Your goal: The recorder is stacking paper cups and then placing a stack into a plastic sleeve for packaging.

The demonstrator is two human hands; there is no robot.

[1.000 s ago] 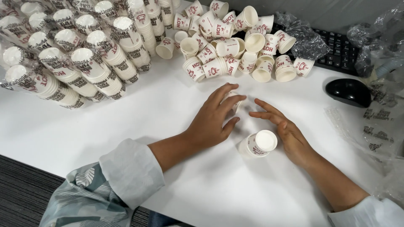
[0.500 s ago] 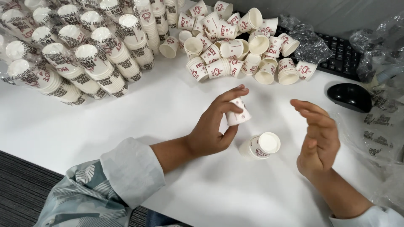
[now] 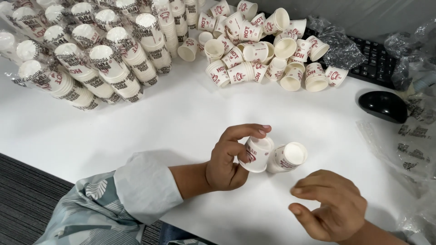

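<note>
Open white desk in the middle, crowded along the far edge and the right side.

A broad bare stretch of the white desk top [image 3: 181, 113] lies between the hands and the far clutter, and another bare patch runs to the near left edge. Blocking the far left are sleeves of stacked white paper cups in clear plastic wrap [image 3: 91, 59]; the far centre is filled by a loose heap of small white paper cups with red print [image 3: 259, 45]. To the right stand a black keyboard [image 3: 374, 63], a black computer mouse [image 3: 383, 105] and crumpled clear plastic wrapping [image 3: 408, 145], leaving only a narrow lane beside the right hand [image 3: 329, 211].
</note>
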